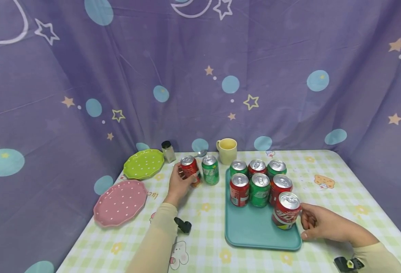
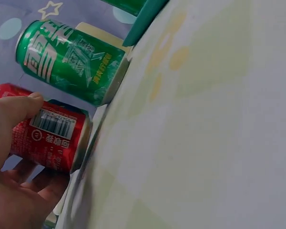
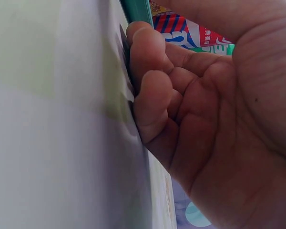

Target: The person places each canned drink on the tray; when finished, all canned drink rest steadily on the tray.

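My left hand (image 1: 180,184) grips a red soda can (image 1: 188,165) that stands upright on the table, left of a green soda can (image 1: 211,171). In the left wrist view the thumb lies across the red can (image 2: 52,136), near its barcode, with the fingers round the other side. My right hand (image 1: 326,223) rests at the right edge of a teal tray (image 1: 255,237), holding nothing, its fingers (image 3: 155,95) loosely curled near the tabletop. Close beside it, a red can (image 1: 286,212) stands on the tray's right side. Whether they touch is unclear.
Several red and green cans (image 1: 260,191) stand grouped on the tray's far half. Behind are a yellow mug (image 1: 227,151), a spoon (image 1: 202,153) and a black-lidded jar (image 1: 168,151). A green plate (image 1: 143,164) and a pink plate (image 1: 120,203) lie at left.
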`<move>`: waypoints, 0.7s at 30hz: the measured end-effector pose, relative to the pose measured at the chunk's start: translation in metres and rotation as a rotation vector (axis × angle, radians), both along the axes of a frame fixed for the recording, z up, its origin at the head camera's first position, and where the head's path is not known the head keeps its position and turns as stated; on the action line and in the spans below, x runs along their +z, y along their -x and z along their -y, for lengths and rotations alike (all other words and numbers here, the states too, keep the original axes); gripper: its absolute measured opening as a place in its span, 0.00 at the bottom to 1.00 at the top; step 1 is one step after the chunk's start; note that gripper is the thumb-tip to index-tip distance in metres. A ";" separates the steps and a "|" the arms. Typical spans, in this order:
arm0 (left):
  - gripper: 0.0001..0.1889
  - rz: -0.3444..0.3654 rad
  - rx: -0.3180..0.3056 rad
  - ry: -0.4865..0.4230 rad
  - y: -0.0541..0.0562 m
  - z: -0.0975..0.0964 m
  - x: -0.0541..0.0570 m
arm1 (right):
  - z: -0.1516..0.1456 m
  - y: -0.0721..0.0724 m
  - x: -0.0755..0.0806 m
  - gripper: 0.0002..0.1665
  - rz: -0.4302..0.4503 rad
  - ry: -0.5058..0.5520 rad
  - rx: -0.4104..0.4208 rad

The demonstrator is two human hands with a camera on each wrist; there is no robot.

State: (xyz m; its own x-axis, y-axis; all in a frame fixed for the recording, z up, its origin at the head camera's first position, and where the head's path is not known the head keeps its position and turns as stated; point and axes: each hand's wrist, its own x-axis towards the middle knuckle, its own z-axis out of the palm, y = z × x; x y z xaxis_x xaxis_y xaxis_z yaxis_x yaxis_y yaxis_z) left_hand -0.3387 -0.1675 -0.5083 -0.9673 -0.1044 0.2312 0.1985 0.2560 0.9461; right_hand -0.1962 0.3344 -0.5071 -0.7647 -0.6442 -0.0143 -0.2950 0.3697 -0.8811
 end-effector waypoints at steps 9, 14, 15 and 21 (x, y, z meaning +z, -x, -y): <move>0.34 -0.181 0.076 -0.071 -0.010 0.013 0.037 | 0.001 0.000 -0.001 0.27 -0.003 -0.003 -0.004; 0.34 -0.263 0.023 -0.068 -0.024 0.007 0.064 | 0.000 -0.001 0.000 0.27 0.007 -0.012 -0.010; 0.34 -0.275 0.009 -0.063 -0.027 0.005 0.069 | 0.000 -0.001 0.001 0.26 0.008 -0.013 -0.011; 0.36 -0.314 -0.053 0.006 -0.058 -0.014 0.100 | 0.000 -0.001 0.001 0.26 0.014 -0.018 -0.017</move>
State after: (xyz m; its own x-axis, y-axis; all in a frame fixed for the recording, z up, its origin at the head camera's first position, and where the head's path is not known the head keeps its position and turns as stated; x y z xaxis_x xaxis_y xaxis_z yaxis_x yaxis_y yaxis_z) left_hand -0.2804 -0.1537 -0.4080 -0.8528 -0.0540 0.5194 0.4934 0.2428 0.8352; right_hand -0.1952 0.3339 -0.5057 -0.7752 -0.6307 -0.0364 -0.2761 0.3901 -0.8784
